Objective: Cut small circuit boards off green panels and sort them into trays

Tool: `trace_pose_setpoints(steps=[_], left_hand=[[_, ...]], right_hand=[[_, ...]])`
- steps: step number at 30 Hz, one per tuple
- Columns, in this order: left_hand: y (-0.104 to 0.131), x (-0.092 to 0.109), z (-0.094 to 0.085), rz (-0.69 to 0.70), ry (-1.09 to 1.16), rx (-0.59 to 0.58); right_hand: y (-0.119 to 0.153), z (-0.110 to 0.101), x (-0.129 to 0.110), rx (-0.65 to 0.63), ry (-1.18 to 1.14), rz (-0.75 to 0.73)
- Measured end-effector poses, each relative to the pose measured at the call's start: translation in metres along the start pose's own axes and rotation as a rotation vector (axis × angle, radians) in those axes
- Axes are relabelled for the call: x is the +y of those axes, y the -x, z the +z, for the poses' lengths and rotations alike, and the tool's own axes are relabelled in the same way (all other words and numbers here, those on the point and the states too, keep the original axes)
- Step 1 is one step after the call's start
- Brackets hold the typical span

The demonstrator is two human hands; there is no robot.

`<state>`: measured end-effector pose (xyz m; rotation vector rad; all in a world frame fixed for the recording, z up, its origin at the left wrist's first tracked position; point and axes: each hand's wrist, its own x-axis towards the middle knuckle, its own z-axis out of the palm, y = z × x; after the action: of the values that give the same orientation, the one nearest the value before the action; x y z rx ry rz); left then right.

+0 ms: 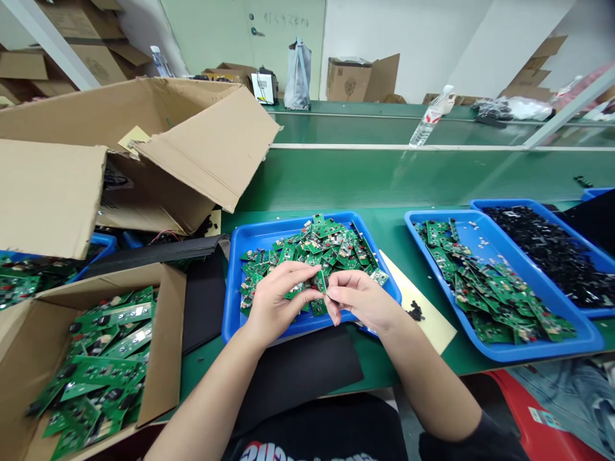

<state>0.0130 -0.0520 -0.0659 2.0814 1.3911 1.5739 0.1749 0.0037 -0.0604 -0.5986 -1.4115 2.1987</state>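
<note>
Over the middle blue tray (229, 288), my two hands meet at a small green circuit board (321, 280), which stands nearly edge-on. My left hand (278, 298) pinches the board between thumb and fingers from the left. From the right, my right hand (362, 299) is closed against the board's face, with a small dark piece at its fingertips, too small to name. Beneath the hands, the tray holds a heap of green circuit boards (336, 240) with small components on them.
A cardboard box (170, 326) of boards stands at left, below a large open carton (196, 141). Small black parts (415, 311) lie on yellow paper (437, 330). At right are a tray (589, 339) of boards and one of black parts (552, 250). A black sheet (302, 378) lies in front.
</note>
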Motion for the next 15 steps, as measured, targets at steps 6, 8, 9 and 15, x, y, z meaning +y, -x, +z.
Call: trace_pose_setpoints(steps=[6,8,9,15], left_hand=[[0.0046,0.0010,0.0041,-0.308,0.409,-0.094],[0.0061,0.0014,0.0064,-0.380,0.496,-0.103],[0.0065,0.0019,0.0073,-0.400,0.519,-0.107],[0.0052,0.0078,0.0090,-0.413,0.403,-0.167]], right_hand=[[0.0013,0.0029,0.0002,0.131,0.206,-0.134],[0.0014,0.0044,0.0015,0.204,0.315,-0.192],[0.0013,0.0052,0.0021,0.247,0.378,-0.231],[0.0004,0.0079,0.0034,0.414,0.759,-0.442]])
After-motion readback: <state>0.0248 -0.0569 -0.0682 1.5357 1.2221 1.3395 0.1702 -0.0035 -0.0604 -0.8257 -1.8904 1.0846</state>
